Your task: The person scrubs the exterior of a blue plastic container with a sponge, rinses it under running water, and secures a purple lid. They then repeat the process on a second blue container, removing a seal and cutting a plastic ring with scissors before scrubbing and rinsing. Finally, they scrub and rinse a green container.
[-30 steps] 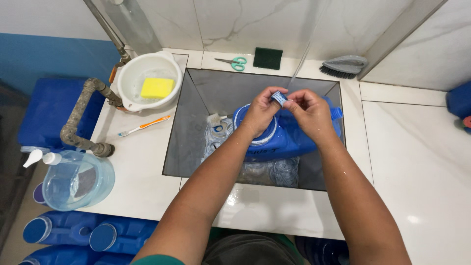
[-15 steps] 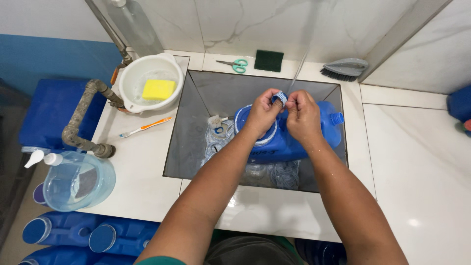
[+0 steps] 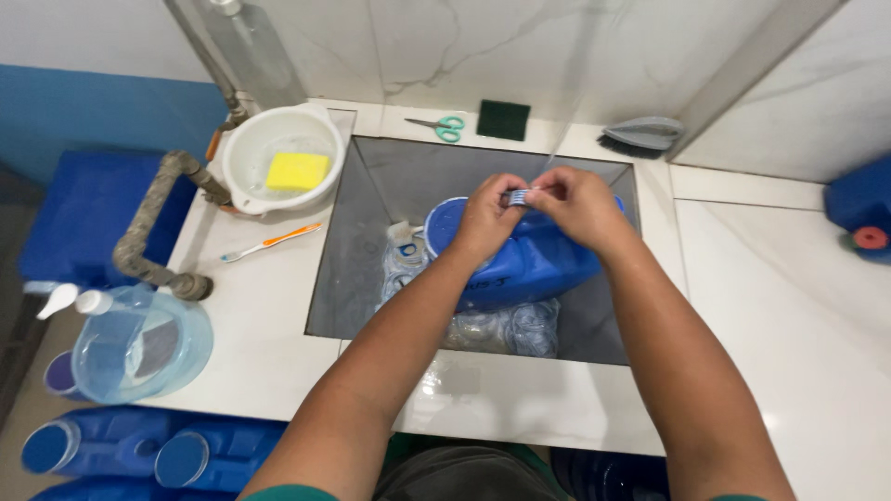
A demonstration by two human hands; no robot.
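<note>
Small blue ribbed plastic cap [image 3: 520,196], round w/ pale edge, pinched between both hands over the sink, under a thin stream of water falling from above. Left hand [image 3: 489,215]: fingers curled in narrow, tips gripping cap's left side. Right hand [image 3: 577,204]: also closed narrow, thumb & fingertips on cap's right side; both hands wet, touching at the fingertips.

Just below hands: large blue plastic jug [image 3: 529,264] lying on its side in the grey square recessed sink [image 3: 371,204], smooth glossy body. Under/beside jug: pile of clear crinkled plastic bottles [image 3: 492,325], partly hidden.

Counter = white glossy tile [image 3: 269,343], wet near front edge. Left of sink: white round plastic basin [image 3: 243,148] w/ yellow rectangular sponge [image 3: 297,171] inside; orange-white toothbrush [image 3: 271,240] lying flat nr. basin. Back ledge: green-handled scissors [image 3: 440,126], dark green square scouring pad [image 3: 503,120], grey hand brush [image 3: 640,135]. Far left: clear round plastic container [image 3: 139,343], corroded metal pipe [image 3: 148,227].
</note>
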